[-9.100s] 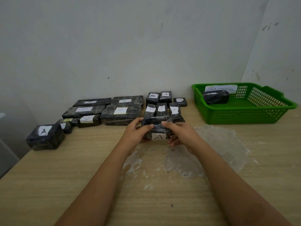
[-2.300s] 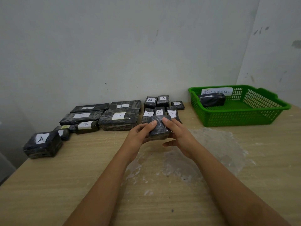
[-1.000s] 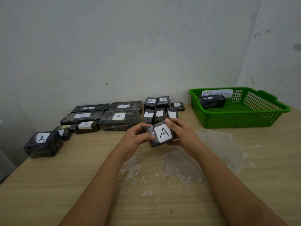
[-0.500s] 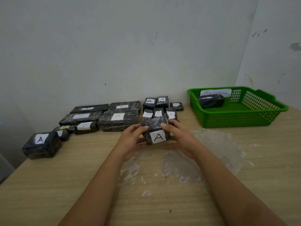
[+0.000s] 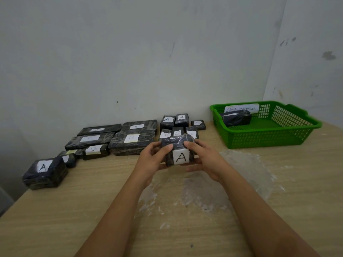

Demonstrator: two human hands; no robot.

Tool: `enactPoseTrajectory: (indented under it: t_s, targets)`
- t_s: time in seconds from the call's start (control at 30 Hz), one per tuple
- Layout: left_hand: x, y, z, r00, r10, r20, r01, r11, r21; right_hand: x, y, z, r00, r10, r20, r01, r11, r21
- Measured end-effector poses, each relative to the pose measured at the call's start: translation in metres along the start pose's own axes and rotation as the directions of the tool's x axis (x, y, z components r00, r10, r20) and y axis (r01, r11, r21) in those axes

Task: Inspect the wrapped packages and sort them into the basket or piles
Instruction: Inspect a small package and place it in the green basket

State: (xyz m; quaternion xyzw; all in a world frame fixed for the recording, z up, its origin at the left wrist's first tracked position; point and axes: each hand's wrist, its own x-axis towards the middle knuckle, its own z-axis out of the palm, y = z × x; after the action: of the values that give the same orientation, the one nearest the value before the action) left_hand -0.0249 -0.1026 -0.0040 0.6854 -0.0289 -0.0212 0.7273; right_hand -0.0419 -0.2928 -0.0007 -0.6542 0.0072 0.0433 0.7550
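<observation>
Holding package (image 5: 178, 152) marked A above table (image 5: 92, 210), both hands gripping.

Left hand (image 5: 152, 160) and right hand (image 5: 206, 160) clasping slippery wrap; risking wrong sorting into green basket (image 5: 269, 138).

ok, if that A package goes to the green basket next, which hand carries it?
Right, probably. Both hands grip the A package, but the right hand is on the side facing the green basket; the left hand would have to cross over.

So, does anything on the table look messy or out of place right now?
Yes: a crumpled sheet of clear wrap lies loose on the table below both hands, with whitish scraps nearby. The held A package shows no obvious damage.
</observation>
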Motion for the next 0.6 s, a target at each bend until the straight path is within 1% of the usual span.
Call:
enactPoseTrajectory:
  t_s: [0.1,0.33,0.5,0.6]
  targets:
    - [0.004,0.005,0.013,1.000,0.012,-0.026,-0.011,0.999,0.051,0.000,-0.006,-0.008,1.000,0.001,-0.030,-0.001,1.000,-0.012]
    - [0.019,0.020,0.055,0.997,0.020,0.069,-0.027,0.993,0.114,-0.009,-0.028,-0.041,0.990,-0.028,-0.142,0.017,0.996,-0.083]
    - [0.037,0.030,0.100,0.990,-0.016,0.137,-0.001,0.993,0.120,-0.013,-0.049,-0.090,0.968,-0.084,-0.235,0.018,0.962,-0.272]
    - [0.046,0.037,0.131,0.986,-0.012,0.166,-0.008,0.993,0.121,-0.013,-0.063,-0.124,0.937,-0.200,-0.287,0.057,0.897,-0.439]
